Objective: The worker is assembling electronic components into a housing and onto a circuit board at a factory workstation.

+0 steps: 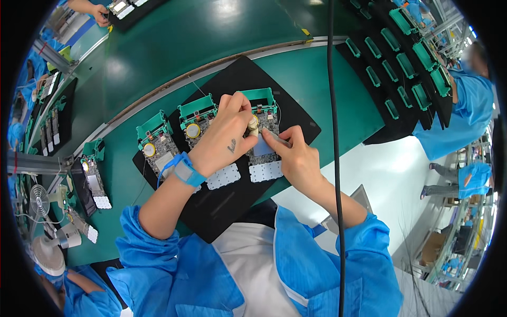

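My left hand [224,134] reaches over the rightmost circuit board [269,124], which has a green plastic frame [259,96] at its far end and a white perforated plate [265,171] at its near end. Its thumb and fingertips are pinched together beside a round gold-rimmed part [253,122]; whatever they hold is hidden. My right hand [301,161] grips the same board at its right side, the index finger pressed on top by a bluish-grey rectangle [263,146]. A second board lies partly under my left hand, its round cell [193,131] showing. Left of it lies a third board [161,148].
A black mat [211,211] lies under the boards on the green table [124,222]. Another board [94,179] lies further left. A black cable [334,105] hangs down right of my hands. Black trays with green frames [405,66] stand at the right. A small fan [39,199] is far left.
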Motion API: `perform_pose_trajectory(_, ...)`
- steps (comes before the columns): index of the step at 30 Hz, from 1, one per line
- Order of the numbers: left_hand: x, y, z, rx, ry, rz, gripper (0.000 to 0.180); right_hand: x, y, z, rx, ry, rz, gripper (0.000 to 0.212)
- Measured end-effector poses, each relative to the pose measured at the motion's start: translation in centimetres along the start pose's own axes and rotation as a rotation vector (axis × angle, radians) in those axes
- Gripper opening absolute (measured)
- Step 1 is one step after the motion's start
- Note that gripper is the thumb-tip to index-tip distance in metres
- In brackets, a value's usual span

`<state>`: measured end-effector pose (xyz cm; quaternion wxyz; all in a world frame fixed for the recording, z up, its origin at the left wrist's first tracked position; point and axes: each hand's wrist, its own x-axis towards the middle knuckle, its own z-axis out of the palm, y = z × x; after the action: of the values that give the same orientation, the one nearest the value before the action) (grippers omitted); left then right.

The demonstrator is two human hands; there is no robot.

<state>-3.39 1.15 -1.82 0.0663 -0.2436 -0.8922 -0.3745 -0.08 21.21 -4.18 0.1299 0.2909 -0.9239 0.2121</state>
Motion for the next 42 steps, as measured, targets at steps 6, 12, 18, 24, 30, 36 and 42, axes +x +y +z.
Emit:
perform_pose_trajectory(6,-0.3,-0.1,-0.2,-0.043,-0.032,-0.059,0.023,0.7,1.2,-0.4,0.399,0.101,0.166,0.03)
perform_pose_trajectory(12,-0.5,-0.2,-0.2,-0.07,0.038,-0.046,0.024,3.2,0.5,0.6,0.534,0.193,0.072,0.018)
perform_pose_trajectory(18,-0.4,-0.7,0.3,-0.196,0.074,-0.047,0.024,3.5,1.4,1.8,0.448,0.167,0.046,0.013)
perform_pose_trajectory(24,-0.2,-0.5,-0.2,-0.115,0.038,-0.01,0.024,3.5,0.6,0.3,0.532,0.144,0.18,0.018)
perform_pose_trajectory(30,0.4,0.1,-0.3,-0.033,-0.001,-0.042,0.021,1.9,1.1,-0.9,0.47,0.034,0.269,0.023)
perform_pose_trajectory(36,0.6,0.4,-0.1,-0.065,-0.019,-0.077,0.022,1.1,1.0,-0.8,0.496,0.053,0.261,0.022)
perform_pose_trajectory(42,0.5,0.5,0.2,-0.055,0.002,-0.118,0.023,1.0,0.7,-0.8,0.626,0.078,0.362,0.021)
